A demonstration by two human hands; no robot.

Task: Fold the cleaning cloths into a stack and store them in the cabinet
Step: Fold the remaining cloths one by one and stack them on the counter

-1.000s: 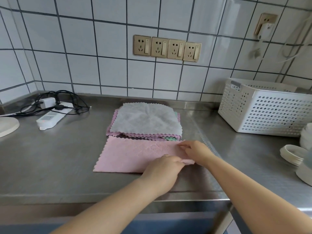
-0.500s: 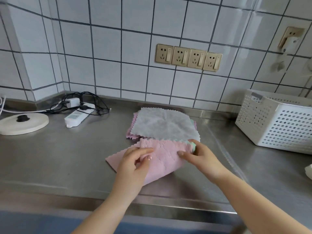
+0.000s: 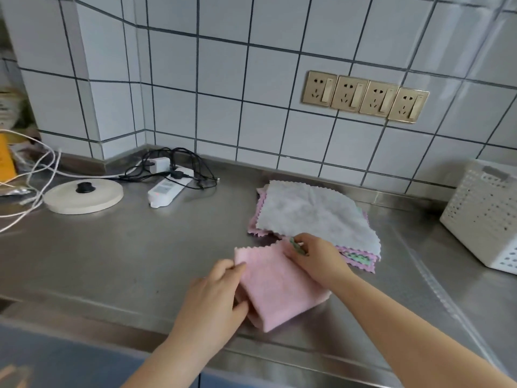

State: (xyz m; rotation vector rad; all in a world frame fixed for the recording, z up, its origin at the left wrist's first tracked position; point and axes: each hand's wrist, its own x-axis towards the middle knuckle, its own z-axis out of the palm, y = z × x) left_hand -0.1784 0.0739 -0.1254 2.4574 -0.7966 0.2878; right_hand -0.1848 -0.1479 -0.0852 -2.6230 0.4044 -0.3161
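Head view. Lower centre of the frame: a pink cleaning cloth [image 3: 277,287], already doubled over, lies on the stainless-steel counter [image 3: 126,256] near its front edge. The left hand [image 3: 212,301] pinches the cloth's upper left corner between thumb and fingers, with the rest of the hand against the left fold. The right hand [image 3: 316,259] grasps the cloth's upper right corner, fingers curled over the scalloped edge; a sliver of green cloth shows at its fingertips, and whether that is held too cannot be told.

Step in hand, as judged: one cloth is mid-fold, the first phase of the task. The next move appears to call for bringing the two held corners down evenly, flattening the fold, and setting the cloth aside to begin a stack.

Centre right: the pile of unfolded cloths [image 3: 316,217], grey on top with pink and green edges below, lies just beyond the right hand, touching or nearly touching the pink cloth. Much folding appears to remain. No cabinet interior is visible.

Containers: a white perforated basket [image 3: 484,217] stands at the right edge of the frame, well apart from the cloths; its contents are hidden.

Upper left: a power strip [image 3: 167,190] with tangled black cables, and a round cream kettle base [image 3: 84,196].
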